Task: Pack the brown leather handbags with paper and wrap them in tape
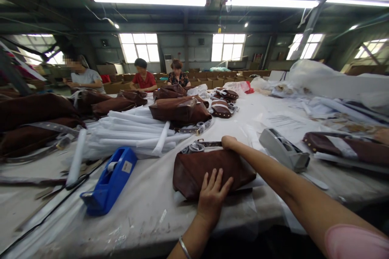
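A brown leather handbag [190,170] sits on the covered table in front of me, a wrapped strap coiled along its top edge. My left hand [212,194], with a bracelet on its wrist, lies on the bag's front face with fingers spread. Over the bag's far top edge reaches my right hand [230,143]; its fingers are hidden behind the leather. To the left stands a blue tape dispenser [117,182]. A grey tape dispenser [284,151] is just right of my right forearm.
White paper rolls [121,129] are piled behind the blue dispenser. More brown bags [182,111] lie beyond and to the left. Another bag [334,145] is at the right, near a co-worker's hand [381,135]. Several people sit across the table. Plastic sheeting [322,81] heaps at the back right.
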Motion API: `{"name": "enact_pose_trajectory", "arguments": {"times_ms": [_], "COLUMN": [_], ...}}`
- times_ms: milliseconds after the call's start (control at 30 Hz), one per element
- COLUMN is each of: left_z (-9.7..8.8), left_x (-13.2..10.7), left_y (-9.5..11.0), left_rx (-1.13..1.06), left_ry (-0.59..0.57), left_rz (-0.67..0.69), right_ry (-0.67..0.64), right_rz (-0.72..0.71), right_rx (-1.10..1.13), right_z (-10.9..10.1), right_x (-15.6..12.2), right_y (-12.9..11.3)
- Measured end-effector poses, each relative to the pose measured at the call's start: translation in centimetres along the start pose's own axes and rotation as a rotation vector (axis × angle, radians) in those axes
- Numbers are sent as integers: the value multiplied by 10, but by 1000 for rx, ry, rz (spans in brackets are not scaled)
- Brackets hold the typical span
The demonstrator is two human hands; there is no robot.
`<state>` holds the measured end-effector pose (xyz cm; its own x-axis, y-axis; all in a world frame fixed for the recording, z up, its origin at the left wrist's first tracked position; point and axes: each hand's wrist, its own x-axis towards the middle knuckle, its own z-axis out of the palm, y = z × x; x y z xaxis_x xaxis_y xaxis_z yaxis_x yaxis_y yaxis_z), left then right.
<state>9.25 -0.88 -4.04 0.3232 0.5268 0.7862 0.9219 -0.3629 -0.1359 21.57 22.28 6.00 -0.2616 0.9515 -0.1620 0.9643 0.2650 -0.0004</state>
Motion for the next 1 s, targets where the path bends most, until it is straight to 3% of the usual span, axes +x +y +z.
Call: {"name": "enact_pose_trajectory", "arguments": {"times_ms": [167, 300, 467, 567, 633, 733, 800, 867, 1000], "left_z": [1, 1, 0, -2, -3, -4, -5, -6, -8], "left_x": [-2, -2, -1, 0, 0, 1, 1, 2, 3], "left_y": [0, 1, 1, 2, 2, 2, 1, 1, 1], "left_rx": [-5, -11, -24, -28, -32, -36, -41, -44, -37], "left_ry": [-15, -25, -22, -29, -43, -61, -70, -83, -91], "left_rz": [2, 2, -10, -16, -17, -17, -14, -10, -8], "right_ry": [1, 200, 525, 610, 516, 267, 212, 209, 158], "right_rz": [-114, -247, -268, -283, -337, -347, -274, -220, -220], "right_rx": [35, 136, 313, 433, 660, 1020, 940, 713, 463], "right_z": [-3, -10, -36, -42, -37, -22, -13, -7, -4], "right_x": [-12, -18, -27, -44, -59, -78, -81, -78, -62], "right_y": [9, 9, 6, 11, 16, 25, 32, 38, 45]}}
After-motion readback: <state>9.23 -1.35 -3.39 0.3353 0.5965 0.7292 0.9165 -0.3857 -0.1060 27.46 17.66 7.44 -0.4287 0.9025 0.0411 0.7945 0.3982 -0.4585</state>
